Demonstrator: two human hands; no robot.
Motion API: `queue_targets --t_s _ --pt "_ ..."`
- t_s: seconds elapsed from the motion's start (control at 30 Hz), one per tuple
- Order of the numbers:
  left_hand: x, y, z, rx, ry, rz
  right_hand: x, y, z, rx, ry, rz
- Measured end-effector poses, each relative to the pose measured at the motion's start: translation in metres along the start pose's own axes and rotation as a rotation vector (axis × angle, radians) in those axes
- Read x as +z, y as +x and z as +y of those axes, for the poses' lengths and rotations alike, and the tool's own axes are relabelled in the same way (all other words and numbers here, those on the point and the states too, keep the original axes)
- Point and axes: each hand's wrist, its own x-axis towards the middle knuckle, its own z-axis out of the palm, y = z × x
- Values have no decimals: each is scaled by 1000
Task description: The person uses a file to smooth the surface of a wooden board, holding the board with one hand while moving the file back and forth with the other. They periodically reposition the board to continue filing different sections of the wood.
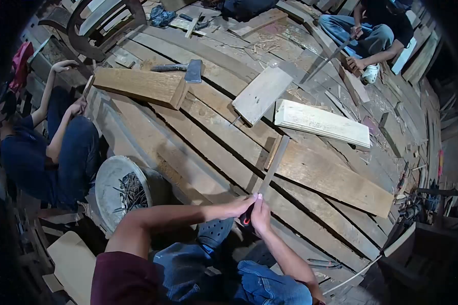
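A long flat metal tool (275, 165), which looks like a file, has a black and red handle (246, 217). My left hand (243, 206) is closed at the handle, and my right hand (261, 213) closes around the same place, its thumb at the base of the metal. The far part of the tool lies along the left end of a wide brown board (331, 178). Beyond that board are a pale grooved board (321, 122) and a light plank piece (263, 94). Which part of the handle each hand covers is partly hidden.
An axe (192, 71) lies behind a thick wood block (140, 85). A bucket (152, 175) of nails stands at the left. One person (61, 137) sits at the left; another (376, 35) at the upper right holds a long blade (326, 60).
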Motion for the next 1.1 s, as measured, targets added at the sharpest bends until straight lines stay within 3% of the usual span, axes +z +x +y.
queue_targets --t_s 0.07,0.2,0.27,0.33,0.37,0.5,0.63,0.73,0.83,0.87,1.1 --pt "-2 7 -6 8 -14 44 -8 1 -14 7 10 -49" --pt "9 -5 5 -33 -60 92 -33 1 -39 -16 -467 -78" --pt "11 -18 13 -104 -188 18 -38 3 -40 -6 -359 -86" --pt "17 -17 -2 -38 -221 -23 -41 11 -33 65 -230 -125" --pt "20 -9 -22 15 -231 -22 -40 13 -33 -49 -212 -11" --pt "25 -20 -10 50 -232 -17 -53 24 -47 -95 -293 -36" --pt "29 -15 -13 39 -193 82 -63 26 -84 -470 -749 181" --pt "31 -26 4 45 -108 147 -61 46 -99 -813 -757 156" --pt "33 -26 5 48 6 180 -39 71 -108 -827 -887 124" --pt "35 -27 6 34 -19 192 -34 78 -108 -737 -922 30" --pt "26 -19 0 -20 -54 167 -14 98 -94 -699 -959 90"
